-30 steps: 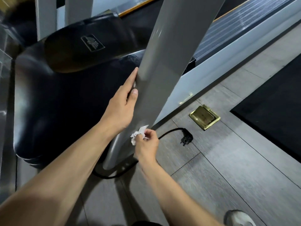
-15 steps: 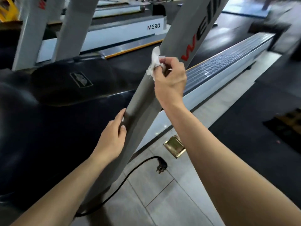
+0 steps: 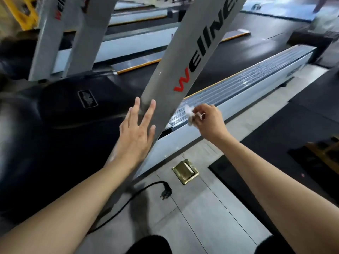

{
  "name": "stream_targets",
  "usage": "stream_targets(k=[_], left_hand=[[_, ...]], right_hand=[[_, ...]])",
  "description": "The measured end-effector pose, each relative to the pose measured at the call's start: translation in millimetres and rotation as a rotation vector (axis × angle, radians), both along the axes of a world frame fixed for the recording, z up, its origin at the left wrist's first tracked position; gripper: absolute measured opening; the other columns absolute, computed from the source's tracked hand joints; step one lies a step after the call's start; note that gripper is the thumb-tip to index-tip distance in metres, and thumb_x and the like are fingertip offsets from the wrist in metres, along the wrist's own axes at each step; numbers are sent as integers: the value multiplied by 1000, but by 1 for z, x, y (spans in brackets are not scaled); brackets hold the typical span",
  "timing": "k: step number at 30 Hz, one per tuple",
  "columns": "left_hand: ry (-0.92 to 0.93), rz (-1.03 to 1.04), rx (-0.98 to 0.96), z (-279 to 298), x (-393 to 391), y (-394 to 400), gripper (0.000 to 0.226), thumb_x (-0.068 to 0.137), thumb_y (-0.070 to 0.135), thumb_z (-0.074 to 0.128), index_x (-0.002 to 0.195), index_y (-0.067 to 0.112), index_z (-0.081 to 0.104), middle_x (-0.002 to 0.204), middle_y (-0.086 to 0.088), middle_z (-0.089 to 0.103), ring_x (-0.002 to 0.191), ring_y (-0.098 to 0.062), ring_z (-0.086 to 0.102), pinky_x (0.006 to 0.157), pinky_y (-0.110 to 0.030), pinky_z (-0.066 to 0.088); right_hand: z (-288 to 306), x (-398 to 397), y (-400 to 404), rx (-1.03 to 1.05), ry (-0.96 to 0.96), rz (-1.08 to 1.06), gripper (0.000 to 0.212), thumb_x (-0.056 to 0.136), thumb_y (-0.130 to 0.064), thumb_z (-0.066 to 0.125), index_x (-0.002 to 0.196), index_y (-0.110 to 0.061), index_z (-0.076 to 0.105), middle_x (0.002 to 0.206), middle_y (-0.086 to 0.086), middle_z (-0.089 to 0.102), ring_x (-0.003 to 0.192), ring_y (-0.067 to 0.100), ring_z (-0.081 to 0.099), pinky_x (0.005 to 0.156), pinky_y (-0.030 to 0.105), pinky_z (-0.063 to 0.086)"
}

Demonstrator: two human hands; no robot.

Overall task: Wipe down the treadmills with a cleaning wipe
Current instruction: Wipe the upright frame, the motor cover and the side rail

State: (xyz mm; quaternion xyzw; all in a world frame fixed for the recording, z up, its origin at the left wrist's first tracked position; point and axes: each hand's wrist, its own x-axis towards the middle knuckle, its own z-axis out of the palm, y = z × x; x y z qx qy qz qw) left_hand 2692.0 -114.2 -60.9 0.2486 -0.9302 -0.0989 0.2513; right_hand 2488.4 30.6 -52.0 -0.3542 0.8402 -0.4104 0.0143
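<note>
Pinching the wipe (image 3: 190, 114), my right hand (image 3: 209, 121) hovers just right of the slanted upright (image 3: 183, 70); left hand (image 3: 136, 132) flat, released.

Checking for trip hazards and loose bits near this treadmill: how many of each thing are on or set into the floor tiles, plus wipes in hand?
Power plug with black cord: 1
Brass floor socket cover: 1
White wipe, pinched in the right hand: 1
Total: 3
</note>
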Motion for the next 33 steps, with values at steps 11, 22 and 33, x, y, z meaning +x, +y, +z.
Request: stream_targets(k=[11, 22, 33], left_hand=[[5, 430, -156, -31, -54, 18, 83, 105, 48, 45, 161, 32, -13, 166, -27, 2, 143, -51, 28, 106, -64, 36], [-28, 485, -327, -42, -57, 13, 92, 106, 41, 52, 158, 29, -23, 162, -36, 1, 143, -53, 26, 115, -60, 32], [-116, 505, -380, -31, -56, 22, 92, 106, 36, 53, 159, 25, -21, 160, -41, -3, 152, -48, 12, 123, -53, 24]], right_hand=[[-66, -126, -56, 123, 21, 331, 19, 95, -10, 57, 108, -15, 70, 111, 11, 58, 103, 32, 56, 81, 31, 40], [-133, -151, -156, 326, 395, 737, 34, 104, -22, 38, 132, -17, 57, 138, 9, 54, 128, 37, 46, 98, 45, 45], [-150, -205, -162, 225, 524, 772, 31, 100, -8, 43, 129, -9, 54, 133, 13, 56, 116, 37, 55, 87, 44, 48]])
